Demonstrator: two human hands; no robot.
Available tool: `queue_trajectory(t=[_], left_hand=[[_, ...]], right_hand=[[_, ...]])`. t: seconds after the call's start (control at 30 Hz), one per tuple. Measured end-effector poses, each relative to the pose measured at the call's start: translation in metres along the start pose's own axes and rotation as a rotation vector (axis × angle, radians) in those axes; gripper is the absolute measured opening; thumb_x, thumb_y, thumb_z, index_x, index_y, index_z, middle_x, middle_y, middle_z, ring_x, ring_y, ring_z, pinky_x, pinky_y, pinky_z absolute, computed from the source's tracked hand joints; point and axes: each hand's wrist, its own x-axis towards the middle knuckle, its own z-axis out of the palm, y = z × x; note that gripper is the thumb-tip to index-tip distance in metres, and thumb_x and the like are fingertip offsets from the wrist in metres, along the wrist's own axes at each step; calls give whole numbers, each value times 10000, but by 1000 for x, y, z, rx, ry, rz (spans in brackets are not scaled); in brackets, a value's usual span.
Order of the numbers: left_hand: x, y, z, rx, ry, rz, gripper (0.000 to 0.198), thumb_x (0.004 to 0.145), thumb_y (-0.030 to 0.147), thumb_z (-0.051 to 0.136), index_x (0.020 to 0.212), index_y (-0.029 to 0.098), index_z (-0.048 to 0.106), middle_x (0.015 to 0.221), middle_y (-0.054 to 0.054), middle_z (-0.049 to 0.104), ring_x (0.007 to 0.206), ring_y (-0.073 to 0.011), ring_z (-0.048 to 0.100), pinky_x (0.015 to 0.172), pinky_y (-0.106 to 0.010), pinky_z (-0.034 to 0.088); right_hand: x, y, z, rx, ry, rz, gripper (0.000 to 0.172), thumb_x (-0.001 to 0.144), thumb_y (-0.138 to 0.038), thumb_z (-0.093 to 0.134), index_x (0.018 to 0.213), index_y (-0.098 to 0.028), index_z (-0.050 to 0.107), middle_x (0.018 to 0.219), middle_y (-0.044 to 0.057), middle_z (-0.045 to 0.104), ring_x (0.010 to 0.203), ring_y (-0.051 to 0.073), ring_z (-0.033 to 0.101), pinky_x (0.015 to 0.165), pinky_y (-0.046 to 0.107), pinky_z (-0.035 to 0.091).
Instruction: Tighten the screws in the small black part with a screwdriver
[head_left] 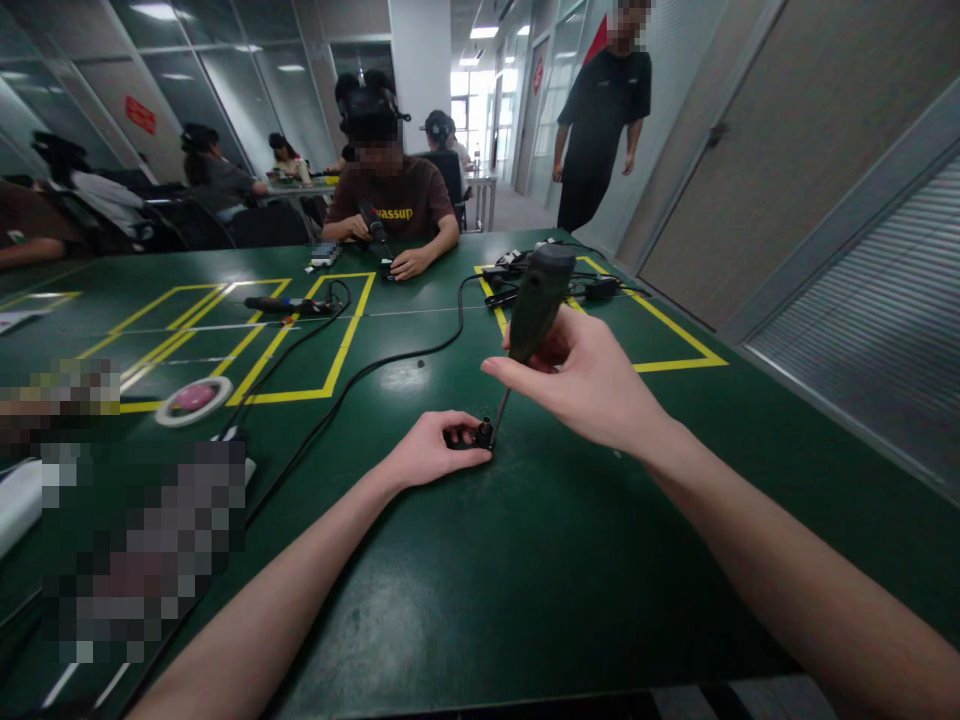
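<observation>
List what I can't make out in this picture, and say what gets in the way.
All in the head view:
Screwdriver tip: too small and dark to tell whether it touches the small black part.
That part's left side: partly covered by the fingers of the left hand.
Parts of the right hand's fingers: hidden behind the screwdriver's handle.
Lower-left object: obscured by pixelation.
Left forearm's near end: cut off by the bottom edge.

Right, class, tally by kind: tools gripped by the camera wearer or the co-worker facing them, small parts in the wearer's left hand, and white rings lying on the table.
Tools, driver in right hand and co-worker's dark tool: 2
Black part in left hand: 1
White ring: 1
Total: 4
</observation>
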Motion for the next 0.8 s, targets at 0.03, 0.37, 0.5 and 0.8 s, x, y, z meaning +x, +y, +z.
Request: queue_trajectory(t=[0.03, 0.37, 0.5, 0.8], left_hand=[[0, 0, 0, -1, -1, -1, 357, 742, 422, 798, 973, 150, 780, 803, -16, 683, 739, -161, 559, 711, -280, 433], [0, 0, 0, -8, -1, -7, 343, 739, 404, 800, 971, 153, 779, 815, -18, 692, 747, -164, 569, 721, -285, 440], [0, 0, 0, -17, 3, -7, 340, 737, 394, 810, 970, 149, 783, 808, -14, 694, 743, -160, 573, 727, -286, 448], [-1, -1, 1, -20, 9, -3, 337, 742, 382, 815, 987, 152, 786, 815, -14, 705, 751, -163, 582, 733, -289, 457]], right_hand=[[0, 1, 0, 1, 3, -6, 213, 802, -320, 771, 835, -197, 601, 691, -34, 546, 601, 116, 465, 530, 263, 350], [0, -1, -4, -25, -50, -25, 241, 818, -358, 777, 799, -188, 607, 691, -25, 549, 597, 117, 455, 540, 273, 347], [1, -3, -7, 28, -74, -18, 199, 815, -312, 768, 794, -169, 632, 642, -52, 476, 565, 91, 362, 505, 262, 275], [1, -9, -4, 169, -158, 21, 75, 832, -215, 677, 814, -154, 638, 661, -48, 518, 550, 79, 380, 505, 254, 271]])
